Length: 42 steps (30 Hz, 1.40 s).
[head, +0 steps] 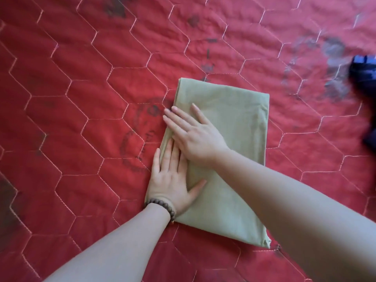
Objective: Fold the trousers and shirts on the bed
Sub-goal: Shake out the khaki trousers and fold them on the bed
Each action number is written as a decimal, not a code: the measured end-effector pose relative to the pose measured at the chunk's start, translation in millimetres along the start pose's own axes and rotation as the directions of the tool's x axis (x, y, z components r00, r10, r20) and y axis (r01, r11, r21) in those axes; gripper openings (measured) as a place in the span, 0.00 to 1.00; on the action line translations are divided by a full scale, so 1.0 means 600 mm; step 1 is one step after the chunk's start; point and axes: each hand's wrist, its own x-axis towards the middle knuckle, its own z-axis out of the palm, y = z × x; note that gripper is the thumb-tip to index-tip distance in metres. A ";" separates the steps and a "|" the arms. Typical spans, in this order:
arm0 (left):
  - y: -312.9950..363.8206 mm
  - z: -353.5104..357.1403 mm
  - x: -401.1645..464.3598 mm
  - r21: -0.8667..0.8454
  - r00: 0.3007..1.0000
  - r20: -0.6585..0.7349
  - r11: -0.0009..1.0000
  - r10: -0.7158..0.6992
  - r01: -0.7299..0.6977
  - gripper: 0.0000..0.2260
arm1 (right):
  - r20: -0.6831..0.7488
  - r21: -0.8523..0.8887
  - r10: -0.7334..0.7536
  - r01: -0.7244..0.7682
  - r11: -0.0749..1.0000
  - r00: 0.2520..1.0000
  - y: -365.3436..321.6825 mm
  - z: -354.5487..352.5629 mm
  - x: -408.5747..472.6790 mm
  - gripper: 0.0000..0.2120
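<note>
Faded, perhaps circular stamp (142, 137) on quilt (71, 98)

We count one folded green garment (227, 127) on the red quilt (81, 98), two hands upon it, one dark garment (364, 72) right of it.

Olive-green garment (230, 123) – red quilt (81, 98), pale hexagon stitching – brown-beaded bracelet (162, 206)

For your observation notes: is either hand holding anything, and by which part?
Nothing is held. Both the left hand and right hand lie flat, fingers straight, on the left side of the folded green garment.
</note>
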 end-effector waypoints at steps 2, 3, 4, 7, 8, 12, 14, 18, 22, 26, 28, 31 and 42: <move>-0.001 0.006 0.001 -0.028 0.999 -0.037 1.000 0.010 -0.011 0.43 | 0.017 0.012 0.152 -0.152 0.988 0.988 0.043 -0.003 -0.002 0.26; -0.003 0.008 0.002 -0.042 0.998 -0.054 0.999 0.016 -0.019 0.44 | 0.005 0.010 0.289 -0.289 0.957 0.957 0.074 -0.004 -0.006 0.27; -0.004 0.009 0.004 -0.049 0.998 -0.066 0.998 0.021 -0.024 0.44 | -0.006 -0.021 0.404 -0.404 0.914 0.915 0.102 -0.004 -0.014 0.27; -0.004 0.010 0.004 -0.048 0.997 -0.078 0.998 0.024 -0.027 0.45 | 0.001 -0.105 0.580 -0.576 0.810 0.815 0.161 -0.016 -0.034 0.29; -0.003 0.009 0.004 -0.049 0.997 -0.078 0.998 0.025 -0.029 0.45 | -0.030 -0.117 0.609 -0.608 0.785 0.792 0.167 -0.021 -0.039 0.29; -0.003 0.007 0.004 -0.051 0.997 -0.080 0.998 0.019 -0.024 0.45 | -0.185 -0.105 0.451 -0.473 0.875 0.873 0.101 -0.011 -0.099 0.30; -0.002 0.005 0.002 -0.053 0.997 -0.078 0.998 0.026 -0.030 0.45 | -0.115 -0.087 0.172 -0.182 0.979 0.978 0.019 0.020 -0.169 0.30; 0.000 0.003 0.002 -0.058 0.997 -0.071 0.998 0.020 -0.024 0.44 | -0.059 -0.044 0.204 -0.207 0.977 0.977 0.032 0.050 -0.253 0.29; -0.001 -0.001 -0.002 -0.033 0.999 -0.051 0.999 0.011 -0.013 0.44 | -0.012 -0.019 0.440 -0.440 0.898 0.898 0.105 0.025 -0.240 0.27; 0.000 -0.004 -0.003 -0.018 0.999 -0.036 1.000 0.014 -0.015 0.43 | -0.025 -0.047 0.486 -0.486 0.873 0.874 0.153 -0.013 -0.157 0.29; -0.002 -0.008 -0.005 -0.017 1.000 -0.024 1.000 0.016 -0.017 0.43 | -0.007 -0.113 0.527 -0.524 0.844 0.850 0.167 -0.026 -0.124 0.29; -0.009 -0.014 -0.007 -0.031 0.999 -0.009 0.999 0.030 -0.031 0.43 | -0.028 -0.217 0.559 -0.550 0.806 0.829 0.167 -0.028 -0.110 0.30; -0.017 -0.034 -0.057 -0.051 0.999 0.039 0.998 0.037 -0.034 0.34 | 0.007 -0.101 0.649 -0.645 0.758 0.761 0.125 -0.015 -0.189 0.31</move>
